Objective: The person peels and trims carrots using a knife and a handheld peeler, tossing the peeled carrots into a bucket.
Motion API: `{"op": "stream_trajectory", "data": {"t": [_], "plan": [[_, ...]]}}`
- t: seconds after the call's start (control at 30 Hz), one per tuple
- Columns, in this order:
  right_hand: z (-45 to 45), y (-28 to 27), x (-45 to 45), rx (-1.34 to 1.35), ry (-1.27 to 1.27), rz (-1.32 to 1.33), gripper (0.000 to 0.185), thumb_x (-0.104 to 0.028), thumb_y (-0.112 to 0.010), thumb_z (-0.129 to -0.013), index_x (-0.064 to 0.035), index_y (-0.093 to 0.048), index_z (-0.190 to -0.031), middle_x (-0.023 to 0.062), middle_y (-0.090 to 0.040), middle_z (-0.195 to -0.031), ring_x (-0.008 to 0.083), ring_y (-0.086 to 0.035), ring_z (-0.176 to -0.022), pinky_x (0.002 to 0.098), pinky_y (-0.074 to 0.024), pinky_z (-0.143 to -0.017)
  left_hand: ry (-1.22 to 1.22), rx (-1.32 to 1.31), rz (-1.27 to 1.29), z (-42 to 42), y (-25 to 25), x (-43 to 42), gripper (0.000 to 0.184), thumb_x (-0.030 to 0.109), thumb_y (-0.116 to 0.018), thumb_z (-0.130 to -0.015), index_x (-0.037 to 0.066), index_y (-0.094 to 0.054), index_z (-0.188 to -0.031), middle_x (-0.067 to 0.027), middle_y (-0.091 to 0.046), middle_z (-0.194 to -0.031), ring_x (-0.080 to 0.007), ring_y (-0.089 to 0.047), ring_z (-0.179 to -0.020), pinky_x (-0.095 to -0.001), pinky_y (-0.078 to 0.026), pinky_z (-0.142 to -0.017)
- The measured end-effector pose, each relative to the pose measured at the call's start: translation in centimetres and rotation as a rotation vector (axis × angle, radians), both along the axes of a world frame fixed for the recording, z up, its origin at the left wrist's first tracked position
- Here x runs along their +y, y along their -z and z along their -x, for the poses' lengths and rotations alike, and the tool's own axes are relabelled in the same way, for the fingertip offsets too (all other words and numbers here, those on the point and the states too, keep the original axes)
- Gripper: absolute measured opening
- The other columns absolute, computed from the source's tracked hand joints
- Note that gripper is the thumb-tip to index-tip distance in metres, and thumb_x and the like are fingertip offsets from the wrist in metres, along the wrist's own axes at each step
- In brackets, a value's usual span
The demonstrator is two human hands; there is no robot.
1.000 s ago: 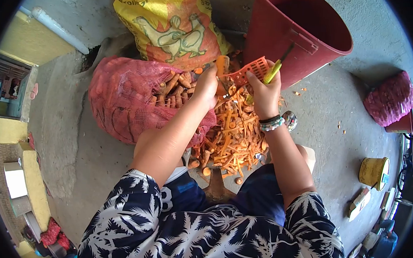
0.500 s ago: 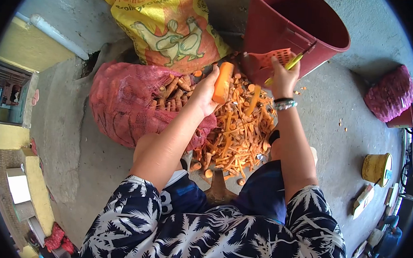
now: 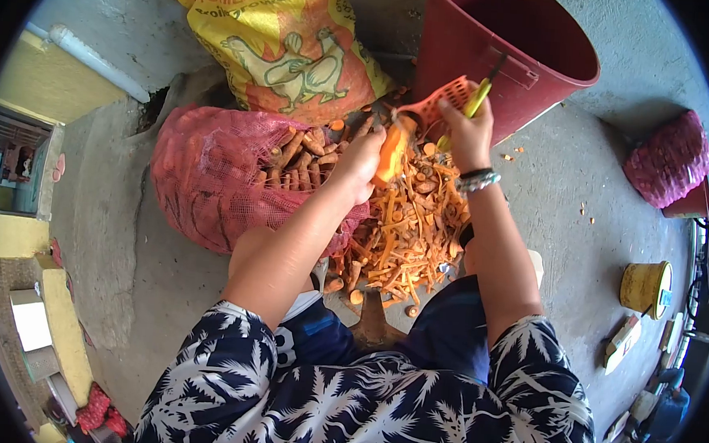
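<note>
My left hand (image 3: 360,162) is closed around a peeled orange carrot (image 3: 392,155), held tilted over the heap of peelings. In my right hand (image 3: 471,138) are an orange plastic peeler (image 3: 447,100) with a perforated body and a knife (image 3: 477,97) with a yellow-green handle and dark blade. The peeler's far end meets the carrot's upper end. Beneath both hands lies a heap of carrot peelings (image 3: 402,241) mixed with cut ends. Left of my left hand, unpeeled carrots (image 3: 297,157) show through the mouth of a red mesh sack (image 3: 203,180).
A large dark red bin (image 3: 463,41) stands just beyond my right hand. Behind the mesh sack is a yellow printed feed sack (image 3: 283,55). Far right are a purple mesh sack (image 3: 671,160) and a yellow bucket (image 3: 641,288). My knees flank the heap.
My right hand has moved left and slightly down, bringing the peeler against the carrot. My left hand has shifted slightly, and the carrot is angled differently.
</note>
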State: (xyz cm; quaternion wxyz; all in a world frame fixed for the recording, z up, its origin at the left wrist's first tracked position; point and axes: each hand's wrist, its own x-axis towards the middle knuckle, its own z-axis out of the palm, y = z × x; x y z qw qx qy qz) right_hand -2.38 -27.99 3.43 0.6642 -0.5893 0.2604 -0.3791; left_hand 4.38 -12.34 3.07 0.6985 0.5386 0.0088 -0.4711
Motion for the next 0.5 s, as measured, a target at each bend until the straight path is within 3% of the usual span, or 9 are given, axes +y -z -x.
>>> {"op": "stream_trajectory", "data": {"t": [0.1,0.13,0.23,0.33,0.5], "plan": [[0.0,0.8,-2.9,0.045,0.26,0.148,0.042,0.002,-0.065,-0.075,-0.0018,-0.045,-0.112,0.0069,-0.059,-0.09,0.0135,-0.059,-0.074,0.0236,-0.05,-0.062,0.146,0.105,0.051,-0.3,0.2,0.9,0.038,0.039,-0.034,-0.096,0.007,-0.05,-0.109,-0.0054,-0.057,-0.085,-0.0119,-0.055,-0.064,-0.0257,-0.046,-0.052],[0.6,0.5,-2.8,0.038,0.271,-0.02,0.041,0.003,-0.065,-0.075,-0.0023,-0.044,-0.11,0.0062,-0.058,-0.089,0.0127,-0.058,-0.072,0.0228,-0.0495,-0.06,0.085,0.119,0.064,-0.4,-0.2,0.9,0.038,0.039,-0.035,-0.095,0.007,-0.05,-0.11,-0.0051,-0.057,-0.087,-0.0117,-0.055,-0.066,-0.0252,-0.046,-0.054],[0.3,-0.4,0.1,-0.073,0.193,0.016,0.039,0.003,-0.064,-0.076,-0.003,-0.043,-0.109,0.0056,-0.058,-0.087,0.0114,-0.057,-0.071,0.0217,-0.0485,-0.057,0.021,0.125,0.134,-1.4,0.5,0.5,0.038,0.04,-0.036,-0.095,0.008,-0.05,-0.111,-0.0049,-0.056,-0.093,-0.012,-0.055,-0.075,-0.0263,-0.048,-0.063],[1.6,-1.6,5.0,-0.074,0.025,-0.087,0.039,0.003,-0.062,-0.076,-0.0019,-0.042,-0.11,0.0056,-0.057,-0.089,0.0119,-0.058,-0.075,0.0227,-0.0493,-0.063,-0.111,0.143,0.187,-2.0,0.6,-0.1,0.039,0.038,-0.031,-0.096,0.006,-0.048,-0.11,-0.0081,-0.057,-0.098,-0.0186,-0.058,-0.085,-0.0359,-0.048,-0.076],[1.6,-0.7,6.4,-0.122,0.045,-0.042,0.039,0.004,-0.061,-0.076,-0.001,-0.042,-0.11,0.0057,-0.057,-0.09,0.0118,-0.058,-0.077,0.0234,-0.0493,-0.066,-0.245,0.142,0.17,-0.5,-0.6,-0.4,0.043,0.04,-0.026,-0.097,0.004,-0.046,-0.11,-0.0131,-0.056,-0.099,-0.024,-0.058,-0.09,-0.0392,-0.048,-0.079]]}}
